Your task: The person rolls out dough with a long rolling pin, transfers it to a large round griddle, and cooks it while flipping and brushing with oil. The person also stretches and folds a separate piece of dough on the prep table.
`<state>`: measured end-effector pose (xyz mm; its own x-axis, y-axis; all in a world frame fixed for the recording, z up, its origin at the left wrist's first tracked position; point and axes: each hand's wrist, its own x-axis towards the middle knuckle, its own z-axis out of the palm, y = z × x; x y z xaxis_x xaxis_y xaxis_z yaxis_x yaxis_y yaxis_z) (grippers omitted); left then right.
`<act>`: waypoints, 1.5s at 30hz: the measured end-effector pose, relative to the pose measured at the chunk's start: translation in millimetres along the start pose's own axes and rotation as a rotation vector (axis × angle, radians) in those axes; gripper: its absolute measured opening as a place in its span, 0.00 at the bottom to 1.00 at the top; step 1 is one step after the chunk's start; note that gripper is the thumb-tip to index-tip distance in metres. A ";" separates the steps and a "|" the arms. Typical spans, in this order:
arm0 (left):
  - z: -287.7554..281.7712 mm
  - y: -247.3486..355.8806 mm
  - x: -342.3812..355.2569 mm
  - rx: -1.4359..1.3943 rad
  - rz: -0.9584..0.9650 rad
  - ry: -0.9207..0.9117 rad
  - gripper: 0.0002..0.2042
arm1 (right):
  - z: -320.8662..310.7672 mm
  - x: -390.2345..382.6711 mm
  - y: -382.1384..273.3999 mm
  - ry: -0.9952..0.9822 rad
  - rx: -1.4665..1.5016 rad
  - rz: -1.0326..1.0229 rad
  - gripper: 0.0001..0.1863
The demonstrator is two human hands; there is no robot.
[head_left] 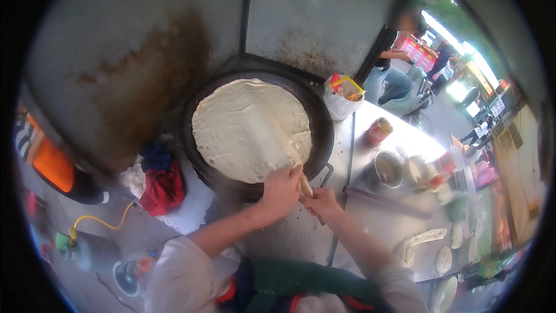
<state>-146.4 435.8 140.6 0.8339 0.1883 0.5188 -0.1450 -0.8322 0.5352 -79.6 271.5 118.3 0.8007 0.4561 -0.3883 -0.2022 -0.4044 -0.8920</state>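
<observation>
Head-worn fisheye, looking down — close range

A wide, pale dough (pixel 249 127) lies flat in a round black pan (pixel 322 122). At the near edge of the pan, the right hand (pixel 322 204) grips a stick (pixel 306 186). The left hand (pixel 282 188) is just beside; its exact hold is not clear. To the right, the surface (pixel 405 224) carries a jar (pixel 378 132) and a pot (pixel 387 171). A red cloth (pixel 164 190) lies left of the pan.

A pale, round, wrinkled dough sheet (pixel 246 130) lies spread inside the round black pan (pixel 323 122); a slim, light-brown stick (pixel 306 186) slants across the pan's near-right rim.
</observation>
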 end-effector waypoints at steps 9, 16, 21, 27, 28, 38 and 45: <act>17.1 40.6 -73.8 -0.636 -0.602 -0.113 0.19 | 12.1 -3.7 2.3 0.165 -0.097 -0.155 0.10; 29.2 37.9 -37.4 -1.710 -0.875 -0.338 0.23 | -6.2 -29.1 -12.2 0.231 -0.105 -0.239 0.09; 5.2 69.4 -12.7 -1.801 -0.564 -0.459 0.26 | -36.6 -84.7 -78.4 0.269 -0.080 -0.341 0.05; -9.5 84.4 1.4 -1.912 -0.320 -0.497 0.31 | -50.8 -101.1 -107.7 0.193 -0.110 -0.437 0.09; -7.2 79.1 1.0 -1.900 -0.330 -0.497 0.34 | -48.3 -100.7 -110.3 0.169 -0.083 -0.431 0.10; 51.5 18.7 -78.5 -1.239 -0.958 -0.606 0.15 | -34.8 -75.4 14.5 0.249 -0.802 -0.355 0.14; 55.2 42.7 -96.7 -1.187 -0.780 -0.778 0.12 | -151.0 -236.1 35.3 0.308 -0.796 -0.124 0.14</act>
<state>-203.9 353.2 76.5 0.8979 -0.2535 -0.3599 0.4209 0.2545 0.8707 -190.6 29.8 213.5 0.9314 0.3449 -0.1163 0.2598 -0.8537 -0.4513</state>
